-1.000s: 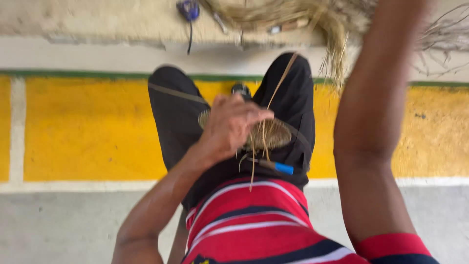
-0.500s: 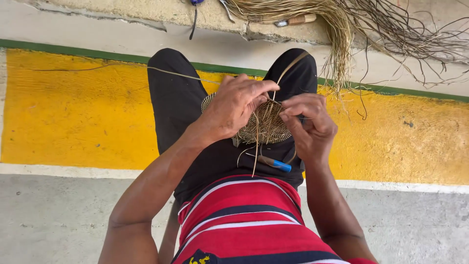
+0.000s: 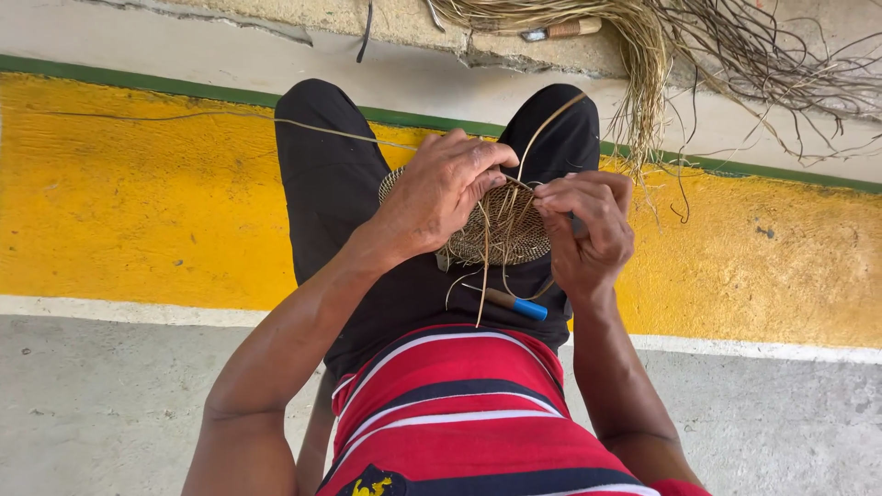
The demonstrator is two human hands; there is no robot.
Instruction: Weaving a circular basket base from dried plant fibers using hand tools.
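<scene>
Where it hung apart, right hand (image 3: 588,234) now beside left hand (image 3: 446,197) on woven disc (image 3: 505,230).

Both forearms reach forward over the lap; left hand (image 3: 441,197) curls palm-down, right hand (image 3: 588,230) pinches, fingers (image 3: 551,191) nearly meeting.

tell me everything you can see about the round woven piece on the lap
The woven disc is a small, round, flat piece of tan, straw-like fibre in a tight weave. It sits on the person's lap over black trousers, tilted slightly. The left hand covers its left part; the right hand pinches at its right edge. Loose strands hang from it toward the striped shirt, and one long strand runs up past the knee.
</scene>
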